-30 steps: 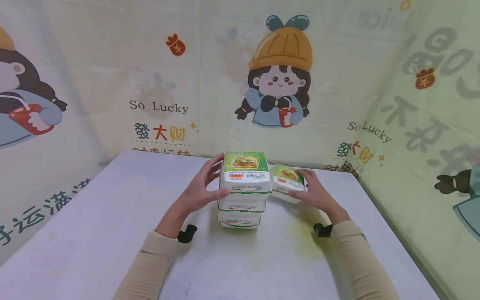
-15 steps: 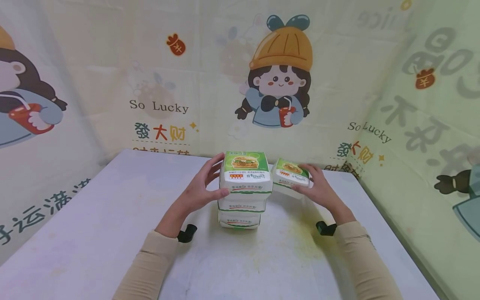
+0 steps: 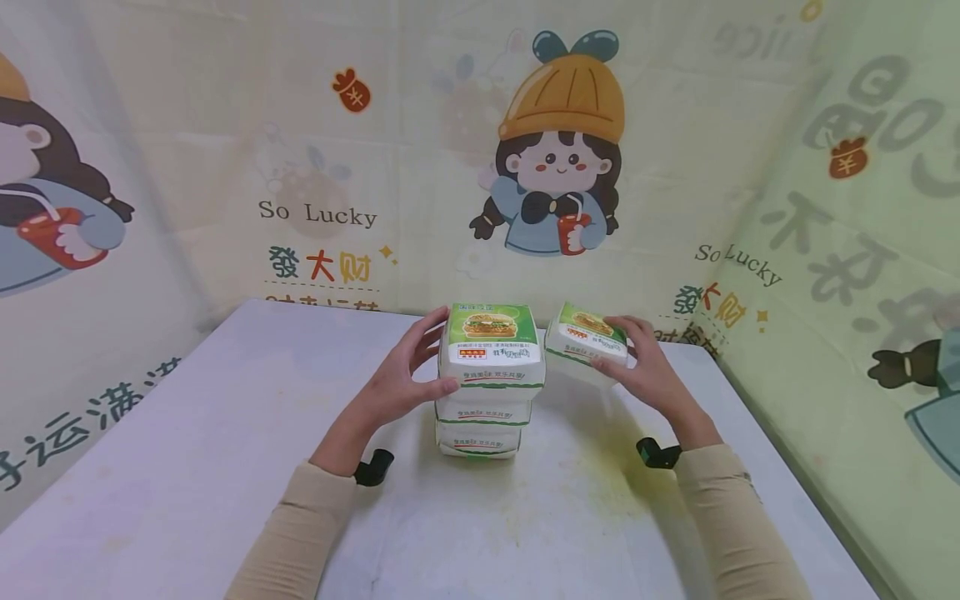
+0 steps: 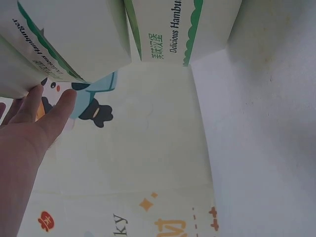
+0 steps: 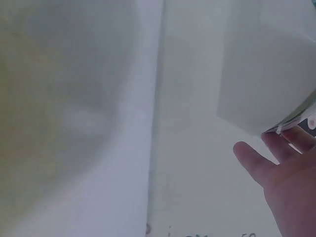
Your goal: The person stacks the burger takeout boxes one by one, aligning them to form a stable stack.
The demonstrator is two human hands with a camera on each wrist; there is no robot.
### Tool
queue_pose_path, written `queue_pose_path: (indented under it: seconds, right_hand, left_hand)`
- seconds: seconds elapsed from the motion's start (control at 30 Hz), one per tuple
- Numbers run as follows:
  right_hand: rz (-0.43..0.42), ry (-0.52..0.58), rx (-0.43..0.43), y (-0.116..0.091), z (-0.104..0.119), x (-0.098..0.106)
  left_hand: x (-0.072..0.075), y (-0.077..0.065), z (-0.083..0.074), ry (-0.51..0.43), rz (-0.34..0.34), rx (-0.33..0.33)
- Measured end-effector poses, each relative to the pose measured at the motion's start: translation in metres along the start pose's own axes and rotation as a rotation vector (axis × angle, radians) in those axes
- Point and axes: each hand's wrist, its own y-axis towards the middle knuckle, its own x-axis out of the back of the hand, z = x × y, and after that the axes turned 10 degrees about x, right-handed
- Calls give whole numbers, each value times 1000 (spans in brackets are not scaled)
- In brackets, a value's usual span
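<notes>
A stack of white-and-green hamburger boxes stands mid-table: the top box (image 3: 491,367), a middle box (image 3: 483,411) and a bottom box (image 3: 478,440). My left hand (image 3: 397,371) holds the top box at its left side, thumb at the front corner and fingers along the side. Right of the stack, my right hand (image 3: 651,371) grips another hamburger box (image 3: 581,346) by its right side, raised above the table and tilted. In the right wrist view the white face of this raised box (image 5: 271,79) shows, with the fingertips at its edge. The far fingers are partly hidden.
The white table (image 3: 247,433) ends at a printed cloth backdrop (image 3: 420,167) close behind the boxes. Another cloth wall (image 3: 825,333) borders the right side. Black wrist-worn devices (image 3: 375,467) sit below both wrists.
My right hand has lifted its hamburger box up and slightly to the right, from low beside the stack to about the height of the top box. The left hand and stack stay put.
</notes>
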Motion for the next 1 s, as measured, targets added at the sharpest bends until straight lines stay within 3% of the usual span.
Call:
queue_pose_path:
  seconds: [0.63, 1.0]
  right_hand:
    - [-111, -44, 66, 9, 41, 21]
    - [-130, -20, 128, 18, 64, 28]
  left_hand:
    - [0, -1, -2, -13, -6, -3]
    - [2, -1, -2, -45, 22, -4]
